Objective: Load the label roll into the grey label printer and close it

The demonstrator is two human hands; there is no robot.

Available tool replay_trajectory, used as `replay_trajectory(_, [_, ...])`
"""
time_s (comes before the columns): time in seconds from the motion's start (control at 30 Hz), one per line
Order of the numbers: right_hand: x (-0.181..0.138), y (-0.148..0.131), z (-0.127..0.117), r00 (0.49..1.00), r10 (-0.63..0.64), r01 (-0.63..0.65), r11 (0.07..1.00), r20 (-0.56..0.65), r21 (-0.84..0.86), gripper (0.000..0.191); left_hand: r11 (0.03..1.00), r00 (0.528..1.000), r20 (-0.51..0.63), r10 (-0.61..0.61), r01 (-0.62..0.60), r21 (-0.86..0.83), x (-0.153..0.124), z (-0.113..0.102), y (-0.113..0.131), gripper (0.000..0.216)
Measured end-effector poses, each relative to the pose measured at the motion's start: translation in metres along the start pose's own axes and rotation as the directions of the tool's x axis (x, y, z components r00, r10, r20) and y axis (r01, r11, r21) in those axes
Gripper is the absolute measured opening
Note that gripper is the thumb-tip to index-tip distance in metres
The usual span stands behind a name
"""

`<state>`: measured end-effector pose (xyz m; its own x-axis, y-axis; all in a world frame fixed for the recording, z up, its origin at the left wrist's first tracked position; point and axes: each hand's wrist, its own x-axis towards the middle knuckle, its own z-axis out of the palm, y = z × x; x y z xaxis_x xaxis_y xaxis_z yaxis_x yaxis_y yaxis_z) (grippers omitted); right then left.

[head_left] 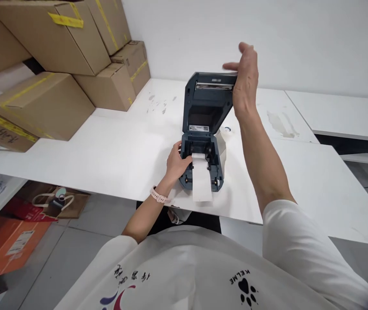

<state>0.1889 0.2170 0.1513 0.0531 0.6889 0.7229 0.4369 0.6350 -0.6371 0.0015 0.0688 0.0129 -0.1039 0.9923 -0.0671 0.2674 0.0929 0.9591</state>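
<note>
A dark label printer (216, 168) stands on the white table with its lid (208, 103) raised and tilted back. From its body a strip of white label paper (201, 178) runs out over the front edge. My left hand (176, 162) grips the printer's left side, thumb over the rim and fingers along the outer wall. Against the right edge of the lid rests the palm of my right hand (246, 82), its fingers stretched out and apart above it. The paper's rear end inside the printer is partly hidden.
Cardboard boxes (41, 103) with yellow tape are stacked on the table (122, 150) at the left. A white wall (196, 38) rises behind it. Below left, an orange box (12, 245) and a bag (57, 204) sit on the floor. A shelf (364, 159) is at the right.
</note>
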Motion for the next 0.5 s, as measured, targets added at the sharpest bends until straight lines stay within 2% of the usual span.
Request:
replay_trajectory(0.07, [-0.009, -0.006, -0.003, 0.978, -0.163, 0.16, 0.987, -0.131, -0.032, 0.073, 1.0, 1.0, -0.004, -0.005, 0.006, 0.02, -0.001, -0.001, 0.003, 0.073])
replay_trajectory(0.1, [-0.02, -0.01, -0.005, 0.956, -0.241, 0.232, 0.97, -0.166, -0.074, 0.067, 1.0, 1.0, -0.005, -0.002, 0.003, 0.026, -0.002, -0.002, 0.004, 0.074])
replay_trajectory(0.13, [-0.033, -0.015, -0.008, 0.944, -0.296, 0.28, 0.952, -0.144, -0.124, 0.06, 0.999, 1.0, -0.009, 0.004, -0.004, 0.034, -0.003, -0.002, 0.006, 0.076])
replay_trajectory(0.17, [-0.048, -0.02, -0.01, 0.947, -0.315, 0.301, 0.938, -0.057, -0.172, 0.053, 0.999, 1.0, -0.015, 0.013, -0.013, 0.049, -0.004, -0.002, 0.007, 0.078])
replay_trajectory(0.2, [-0.063, -0.023, -0.011, 0.953, -0.291, 0.303, 0.928, 0.088, -0.217, 0.049, 0.997, 0.999, -0.022, 0.026, -0.024, 0.071, -0.005, -0.002, 0.008, 0.079])
replay_trajectory(0.23, [-0.077, -0.026, -0.012, 0.935, -0.226, 0.298, 0.919, 0.272, -0.258, 0.045, 0.994, 0.999, -0.03, 0.038, -0.035, 0.101, -0.005, -0.002, 0.009, 0.08])
replay_trajectory(0.27, [-0.089, -0.026, -0.01, 0.877, -0.13, 0.295, 0.906, 0.463, -0.304, 0.04, 0.99, 0.998, -0.037, 0.048, -0.042, 0.136, -0.006, -0.002, 0.009, 0.081])
replay_trajectory(0.3, [-0.1, -0.026, -0.007, 0.771, -0.008, 0.307, 0.88, 0.636, -0.362, 0.034, 0.984, 0.998, -0.041, 0.055, -0.047, 0.173, -0.006, -0.001, 0.01, 0.082])
replay_trajectory(0.33, [-0.108, -0.024, -0.003, 0.634, 0.121, 0.335, 0.848, 0.764, -0.412, 0.028, 0.977, 0.998, -0.038, 0.059, -0.049, 0.208, -0.006, -0.001, 0.011, 0.082])
replay_trajectory(0.4, [-0.116, -0.02, 0.008, 0.379, 0.308, 0.407, 0.791, 0.872, -0.457, 0.025, 0.964, 0.998, -0.032, 0.061, -0.051, 0.26, -0.006, 0.0, 0.012, 0.082])
replay_trajectory(0.43, [-0.116, -0.018, 0.013, 0.281, 0.35, 0.433, 0.785, 0.894, -0.443, 0.028, 0.96, 0.997, -0.032, 0.063, -0.052, 0.274, -0.006, 0.0, 0.012, 0.081])
replay_trajectory(0.5, [-0.11, -0.015, 0.018, 0.136, 0.33, 0.417, 0.836, 0.934, -0.356, 0.035, 0.958, 0.997, -0.038, 0.072, -0.059, 0.282, -0.007, -0.001, 0.012, 0.08])
